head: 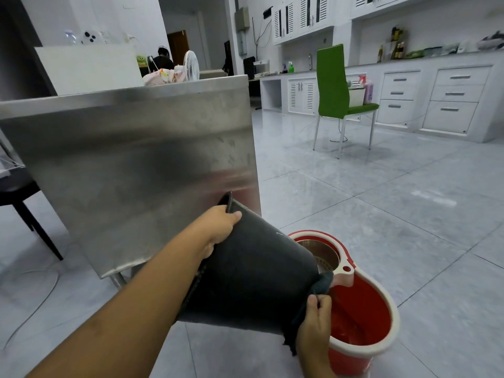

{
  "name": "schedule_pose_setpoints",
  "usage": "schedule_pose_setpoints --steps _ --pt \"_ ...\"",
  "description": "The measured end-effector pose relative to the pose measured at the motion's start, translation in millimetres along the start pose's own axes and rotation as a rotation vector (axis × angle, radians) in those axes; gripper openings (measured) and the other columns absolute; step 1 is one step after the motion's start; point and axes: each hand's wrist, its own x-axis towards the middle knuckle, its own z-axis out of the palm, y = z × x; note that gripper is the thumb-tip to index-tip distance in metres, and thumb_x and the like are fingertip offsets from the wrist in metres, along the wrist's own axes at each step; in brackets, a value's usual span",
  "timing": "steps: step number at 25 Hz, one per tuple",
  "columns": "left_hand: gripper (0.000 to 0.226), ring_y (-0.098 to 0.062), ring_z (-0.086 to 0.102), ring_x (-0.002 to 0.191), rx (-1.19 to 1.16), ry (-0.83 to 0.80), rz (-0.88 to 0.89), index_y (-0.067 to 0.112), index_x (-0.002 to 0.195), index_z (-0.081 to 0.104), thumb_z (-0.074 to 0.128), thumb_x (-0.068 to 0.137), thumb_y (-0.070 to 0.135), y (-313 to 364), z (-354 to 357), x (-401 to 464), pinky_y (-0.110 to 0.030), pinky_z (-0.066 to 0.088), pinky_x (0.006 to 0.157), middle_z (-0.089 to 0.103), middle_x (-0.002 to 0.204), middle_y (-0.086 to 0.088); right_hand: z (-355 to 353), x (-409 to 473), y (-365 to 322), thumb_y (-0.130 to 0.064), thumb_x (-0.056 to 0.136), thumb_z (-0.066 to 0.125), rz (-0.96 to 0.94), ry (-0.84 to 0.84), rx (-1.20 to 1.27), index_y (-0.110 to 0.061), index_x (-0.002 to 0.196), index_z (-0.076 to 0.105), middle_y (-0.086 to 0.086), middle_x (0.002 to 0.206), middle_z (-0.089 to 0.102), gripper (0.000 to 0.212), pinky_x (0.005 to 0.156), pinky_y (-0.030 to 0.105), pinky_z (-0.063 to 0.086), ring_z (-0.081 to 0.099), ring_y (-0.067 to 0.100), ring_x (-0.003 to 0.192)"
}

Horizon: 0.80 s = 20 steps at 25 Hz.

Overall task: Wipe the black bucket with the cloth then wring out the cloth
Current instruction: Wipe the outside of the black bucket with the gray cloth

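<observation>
**Tipped bucket, one-hand grip: where it could slip**

The steel counter [131,165] stands just behind the work, its lower corner close to the bucket's rim. A swing of the bucket could knock that rim against the metal, I judge.

The red mop bucket [362,309] sits on the floor tiles [381,203], partly under the work, and looks to hold water. If the load drops, it would likely land there and splash.

The black bucket [253,279] is held off the floor, tilted on its side, its base towards the mop bucket. Only the left hand [218,227] carries it, closed over the rim, thumb outside. A wet rim may slide from that grip.

The right hand [313,326] is closed on the cloth [321,282], pressing it to the bucket's base edge. The cloth's loose end hangs; too hard a push could twist the bucket free.
</observation>
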Motion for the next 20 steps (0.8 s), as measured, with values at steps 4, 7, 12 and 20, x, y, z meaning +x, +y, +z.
schedule_pose_setpoints --steps 4,7,12,20 --pt "0.025 -0.031 0.069 0.101 -0.161 0.075 0.049 0.015 0.115 0.067 0.047 0.101 0.022 -37 6 2 -0.051 0.053 0.096 0.074 0.108 -0.01 7 -1 30 -0.026 0.101 0.04 -0.22 -0.04 -0.311 -0.019 0.115 0.052 -0.003 0.162 0.021 0.02 0.119 0.037 0.019 0.017 0.02 0.15" --pt "0.025 -0.025 0.069 0.098 -0.246 0.159 0.136 0.021 0.101 0.07 0.047 0.101 0.03 -56 30 -14 -0.046 0.055 0.091 0.075 0.102 -0.004 26 -17 20 -0.022 0.101 0.04 -0.386 -0.194 -0.425 -0.031 0.11 0.055 -0.019 0.162 -0.011 0.019 0.121 0.033 -0.003 -0.016 0.012 0.149" --pt "0.058 -0.021 0.063 0.067 0.023 0.212 0.379 0.012 0.077 0.064 0.038 0.088 0.062 -58 40 -27 -0.036 0.05 0.066 0.067 0.07 -0.008 55 -31 -52 -0.026 0.103 0.036 -0.728 -0.492 -0.396 -0.064 0.132 0.026 -0.045 0.152 -0.01 0.049 0.12 0.022 -0.009 -0.011 -0.002 0.149" --pt "0.058 -0.032 0.065 0.076 0.055 0.306 0.354 0.002 0.081 0.065 0.036 0.099 0.049 -72 37 -21 -0.051 0.055 0.073 0.067 0.077 -0.02 28 62 -73 -0.028 0.103 0.038 -0.107 -0.45 -0.448 -0.02 0.123 0.054 0.009 0.124 0.052 0.026 0.104 0.035 0.033 0.046 0.024 0.128"
